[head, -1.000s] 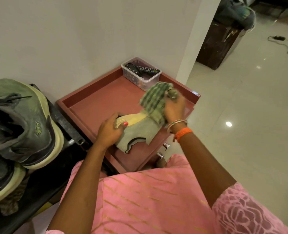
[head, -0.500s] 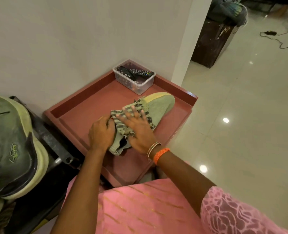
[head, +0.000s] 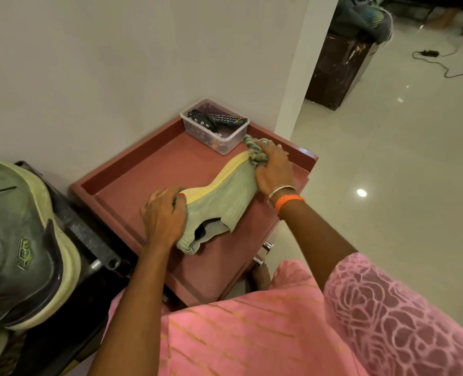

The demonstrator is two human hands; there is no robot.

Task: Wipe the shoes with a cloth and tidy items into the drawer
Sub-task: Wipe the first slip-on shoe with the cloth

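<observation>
A pale green knit shoe (head: 219, 196) with a yellow sole lies on its side on the red cabinet top (head: 149, 172). My left hand (head: 164, 215) grips its heel end. At the toe, my right hand (head: 273, 169) presses a bunched green checked cloth (head: 254, 150) against the shoe; most of the cloth is hidden under the fingers. Two metal drawer knobs (head: 264, 252) show on the cabinet's front below the top.
A clear plastic box (head: 215, 126) holding remotes stands at the back corner by the wall. Grey-green sneakers (head: 21, 240) are stacked on a dark rack at the left. A dark wooden stand (head: 336, 69) and a cable lie on the tiled floor at the right.
My right hand slid the cloth from the shoe's opening along the upper to the toe. My left hand stayed on the heel.
</observation>
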